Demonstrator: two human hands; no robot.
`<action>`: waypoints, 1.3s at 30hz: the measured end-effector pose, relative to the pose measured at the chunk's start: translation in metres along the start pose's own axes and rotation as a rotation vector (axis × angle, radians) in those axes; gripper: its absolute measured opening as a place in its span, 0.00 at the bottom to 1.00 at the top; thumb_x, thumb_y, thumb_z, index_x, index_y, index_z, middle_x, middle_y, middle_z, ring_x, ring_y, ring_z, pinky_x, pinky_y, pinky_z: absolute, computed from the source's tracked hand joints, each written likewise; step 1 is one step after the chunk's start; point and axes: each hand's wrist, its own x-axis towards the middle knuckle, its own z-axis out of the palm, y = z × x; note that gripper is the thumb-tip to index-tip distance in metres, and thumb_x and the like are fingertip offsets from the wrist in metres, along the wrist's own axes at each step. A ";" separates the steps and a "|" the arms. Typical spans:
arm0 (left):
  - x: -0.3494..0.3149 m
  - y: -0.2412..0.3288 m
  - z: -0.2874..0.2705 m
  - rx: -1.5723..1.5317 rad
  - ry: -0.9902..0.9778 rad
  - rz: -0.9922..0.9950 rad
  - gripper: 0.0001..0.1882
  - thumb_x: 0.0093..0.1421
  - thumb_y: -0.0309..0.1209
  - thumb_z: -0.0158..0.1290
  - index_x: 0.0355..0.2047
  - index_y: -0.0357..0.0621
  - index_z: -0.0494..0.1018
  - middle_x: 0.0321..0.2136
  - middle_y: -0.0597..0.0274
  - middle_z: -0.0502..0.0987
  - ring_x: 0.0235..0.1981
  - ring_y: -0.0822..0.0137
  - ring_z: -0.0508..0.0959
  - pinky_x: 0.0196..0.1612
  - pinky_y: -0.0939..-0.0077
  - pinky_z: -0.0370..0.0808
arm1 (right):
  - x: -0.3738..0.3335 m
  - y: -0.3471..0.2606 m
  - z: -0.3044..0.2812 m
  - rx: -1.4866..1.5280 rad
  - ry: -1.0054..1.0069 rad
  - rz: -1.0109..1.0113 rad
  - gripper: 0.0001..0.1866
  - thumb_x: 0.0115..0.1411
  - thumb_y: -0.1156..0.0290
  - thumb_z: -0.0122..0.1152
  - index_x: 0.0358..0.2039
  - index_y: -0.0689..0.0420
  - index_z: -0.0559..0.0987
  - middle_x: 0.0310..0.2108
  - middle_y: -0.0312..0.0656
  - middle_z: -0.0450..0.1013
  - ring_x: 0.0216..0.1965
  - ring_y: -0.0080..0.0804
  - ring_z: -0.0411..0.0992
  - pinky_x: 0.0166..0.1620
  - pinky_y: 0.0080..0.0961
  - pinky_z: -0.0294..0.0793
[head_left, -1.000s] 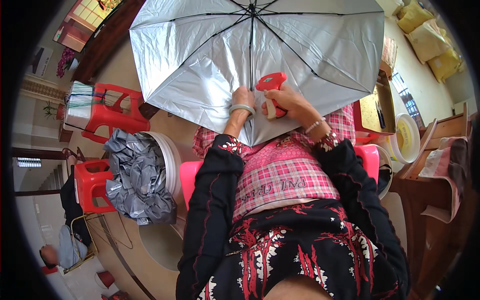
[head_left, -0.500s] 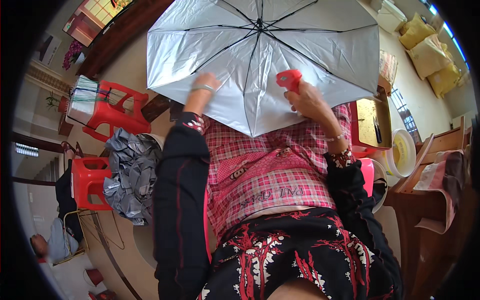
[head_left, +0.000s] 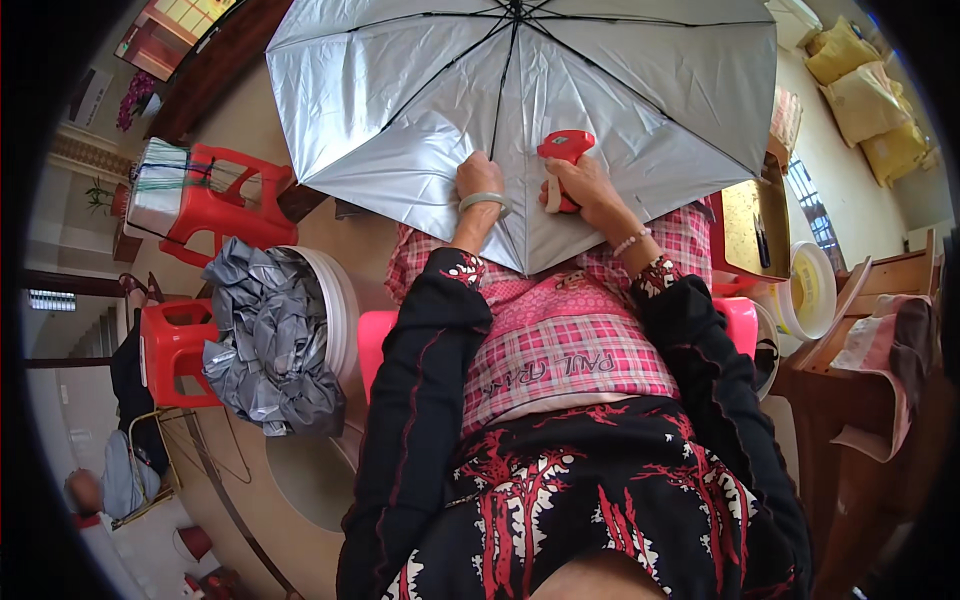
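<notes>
An opened umbrella (head_left: 390, 130) with a silver inner side spreads in front of me, its black ribs running to a hub at the top edge. My left hand (head_left: 480, 180) is closed on the silver cloth beside the middle rib, pinching up folds. A few inches to the right, my right hand (head_left: 585, 187) grips a red hand-held tool (head_left: 567, 146) with a rounded head and a pale lower part; its exact kind is unclear. That tool is over the canopy; whether it touches the cloth I cannot tell. The umbrella's near corner rests over my plaid apron (head_left: 570, 370).
On the left, a white bucket (head_left: 335, 300) holds crumpled grey cloth (head_left: 265, 340), near red stools (head_left: 180, 345). A tray with a dark-handled tool (head_left: 762, 245) and a yellowish bucket (head_left: 808, 290) stand right. Wooden furniture (head_left: 850, 400) is closer. Another person (head_left: 125, 470) sits far left.
My left hand has moved right, toward the middle rib, and closed on the cloth. The red tool has shifted slightly left and tilted. The umbrella has moved up in view.
</notes>
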 end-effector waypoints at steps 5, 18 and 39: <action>-0.002 -0.006 -0.002 -0.343 -0.224 -0.261 0.13 0.50 0.29 0.42 0.18 0.32 0.72 0.17 0.46 0.74 0.17 0.61 0.77 0.24 0.71 0.74 | -0.001 0.010 0.009 0.105 -0.060 0.108 0.13 0.54 0.68 0.51 0.33 0.67 0.68 0.23 0.47 0.70 0.21 0.36 0.72 0.24 0.30 0.73; -0.014 0.000 -0.002 -0.690 -0.320 -0.160 0.13 0.52 0.28 0.42 0.20 0.31 0.70 0.12 0.54 0.72 0.08 0.68 0.70 0.11 0.75 0.67 | -0.006 0.008 -0.002 0.488 -0.236 0.317 0.15 0.56 0.66 0.46 0.40 0.62 0.65 0.27 0.47 0.70 0.26 0.41 0.73 0.31 0.41 0.75; -0.013 0.005 -0.003 -0.696 -0.430 -0.157 0.11 0.52 0.28 0.43 0.19 0.32 0.70 0.11 0.57 0.71 0.07 0.70 0.68 0.10 0.77 0.65 | -0.002 0.016 -0.007 0.528 -0.224 0.353 0.14 0.57 0.65 0.45 0.41 0.58 0.66 0.29 0.49 0.72 0.28 0.40 0.73 0.33 0.44 0.75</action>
